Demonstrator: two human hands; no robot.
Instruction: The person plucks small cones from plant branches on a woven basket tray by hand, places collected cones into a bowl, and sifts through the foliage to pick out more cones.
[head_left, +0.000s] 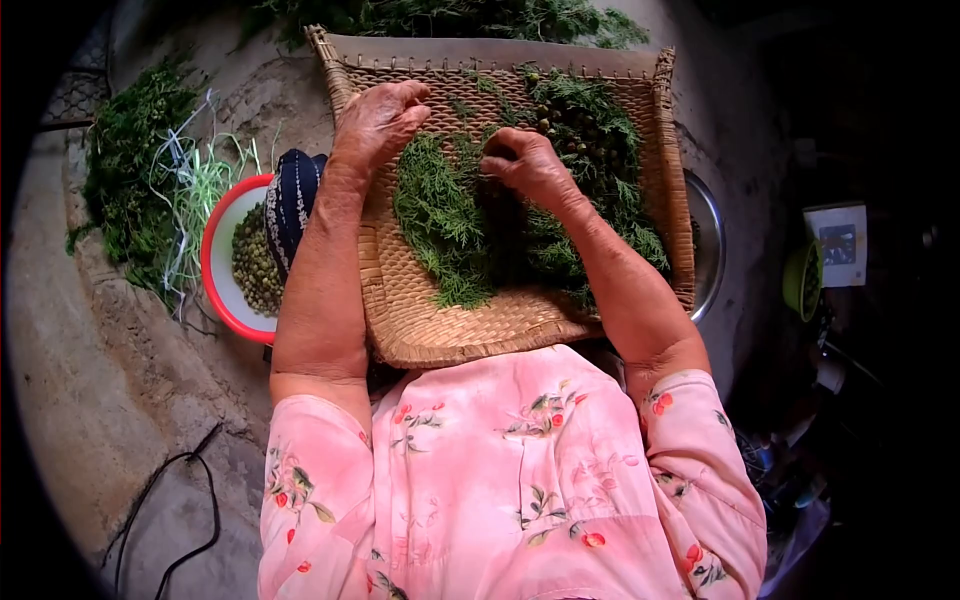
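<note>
A woven wicker winnowing tray (470, 328) lies across my lap, with feathery evergreen sprigs (440, 220) heaped in it. Small round green-brown cones (595, 150) show among the foliage on the right side. My left hand (385, 120) is over the tray's far left part, fingers curled together; anything between them is too small to make out. Near the middle, my right hand (530, 168) is bent in a pinch at the edge of the sprigs. Its fingertips are partly hidden, and I cannot see what they hold.
Left of the tray stands a red-rimmed white bowl (213, 250) of small green cones, with dark patterned cloth (290, 205) over its edge. A metal basin (712, 245) shows partly at the right. More evergreen branches (130, 180) and pale plastic strands (205, 195) lie left; a black cable (205, 470) crosses the floor.
</note>
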